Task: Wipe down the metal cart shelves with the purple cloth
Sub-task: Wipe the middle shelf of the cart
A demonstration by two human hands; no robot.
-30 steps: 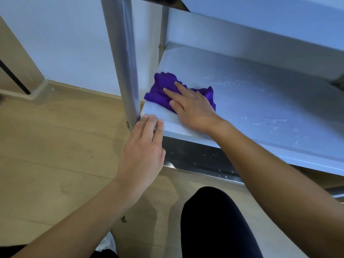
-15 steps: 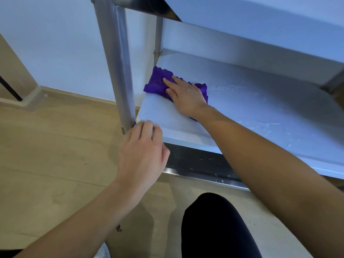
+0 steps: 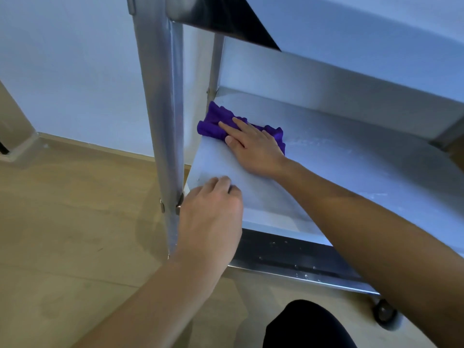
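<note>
The purple cloth (image 3: pixel 216 121) lies crumpled on the lower metal shelf (image 3: pixel 351 167) of the cart, near its far left corner. My right hand (image 3: pixel 253 144) presses flat on the cloth, fingers pointing left, and covers most of it. My left hand (image 3: pixel 213 209) rests on the shelf's near left corner with curled fingers, right beside the cart's front left post (image 3: pixel 160 121). An upper shelf (image 3: pixel 351 33) overhangs the lower one.
A pale wall (image 3: pixel 75 59) stands close behind and left of the cart. Light wooden floor (image 3: pixel 62 222) spreads to the left. A castor (image 3: pixel 384 312) shows under the cart at lower right. My dark-clad knee (image 3: pixel 306 327) is at the bottom edge.
My right hand has pushed the cloth away from the shelf's front edge toward the far left corner. My left hand has curled its fingers on the near corner. The camera moved closer.
</note>
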